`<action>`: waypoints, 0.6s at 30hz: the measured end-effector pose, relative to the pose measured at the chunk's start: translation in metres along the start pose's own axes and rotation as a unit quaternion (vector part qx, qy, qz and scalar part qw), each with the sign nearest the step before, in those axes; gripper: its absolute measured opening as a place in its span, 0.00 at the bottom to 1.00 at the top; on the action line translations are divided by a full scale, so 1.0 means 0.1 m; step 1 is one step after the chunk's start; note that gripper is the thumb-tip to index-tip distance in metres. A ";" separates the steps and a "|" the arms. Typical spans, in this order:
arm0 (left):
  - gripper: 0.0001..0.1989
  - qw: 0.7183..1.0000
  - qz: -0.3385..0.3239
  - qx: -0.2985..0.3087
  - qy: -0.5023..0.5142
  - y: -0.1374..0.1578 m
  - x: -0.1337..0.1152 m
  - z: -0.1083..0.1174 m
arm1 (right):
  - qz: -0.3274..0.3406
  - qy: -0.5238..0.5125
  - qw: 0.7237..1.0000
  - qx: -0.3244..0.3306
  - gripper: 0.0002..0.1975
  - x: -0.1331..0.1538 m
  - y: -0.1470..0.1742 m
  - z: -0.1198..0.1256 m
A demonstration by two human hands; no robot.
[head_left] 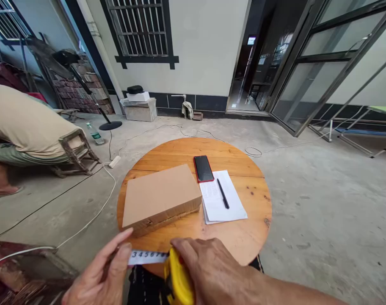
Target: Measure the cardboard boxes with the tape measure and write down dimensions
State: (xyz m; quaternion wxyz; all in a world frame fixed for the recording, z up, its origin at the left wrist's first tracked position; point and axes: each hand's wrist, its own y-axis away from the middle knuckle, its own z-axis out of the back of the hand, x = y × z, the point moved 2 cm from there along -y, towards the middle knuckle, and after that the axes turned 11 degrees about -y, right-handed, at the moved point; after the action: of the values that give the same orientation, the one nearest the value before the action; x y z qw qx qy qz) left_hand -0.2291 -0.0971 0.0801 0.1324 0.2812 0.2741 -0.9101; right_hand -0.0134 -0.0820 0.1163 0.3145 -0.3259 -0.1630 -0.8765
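My right hand (208, 262) is wrapped round a yellow tape measure (179, 277) at the near edge of the round wooden table (244, 228). A short stretch of white blade (148, 256) with black numbers runs out to the left. My left hand (107, 269) pinches the blade's end between thumb and fingers, which hide the tip. Just beyond, a closed brown cardboard box (163, 190) lies flat on the table, close to my left fingertips. To its right are white papers (224, 207) with a black pen (223, 194) on top, and a red-edged phone (203, 168) overlapping their upper corner.
At left a person (31, 123) in a beige top bends over by a small wooden stool (80, 152). A plastic bottle (95, 134), a stand with a round base (110, 125) and cables (97, 209) are on the concrete floor. A glass door (320, 76) stands ajar at right.
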 end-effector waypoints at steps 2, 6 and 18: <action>0.13 0.996 -0.089 0.008 0.029 0.00 -0.14 -0.01 | 0.071 0.044 0.996 -0.038 0.35 0.13 -0.10 0.04; 0.18 0.990 -0.129 -0.012 0.051 -0.05 -0.20 -0.04 | 0.148 0.117 0.977 -0.100 0.31 0.34 -0.31 0.32; 0.34 0.978 -0.181 -0.051 -0.086 -0.18 0.06 -0.70 | 0.170 0.118 0.967 -0.147 0.31 -0.18 -1.40 0.55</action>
State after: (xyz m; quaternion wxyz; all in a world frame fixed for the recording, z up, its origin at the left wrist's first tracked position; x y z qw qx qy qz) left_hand -0.2102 -0.0427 0.0359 0.0026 0.1408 0.3537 -0.9247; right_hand -0.0688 0.0581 0.1332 0.4241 -0.2862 0.0639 -0.8568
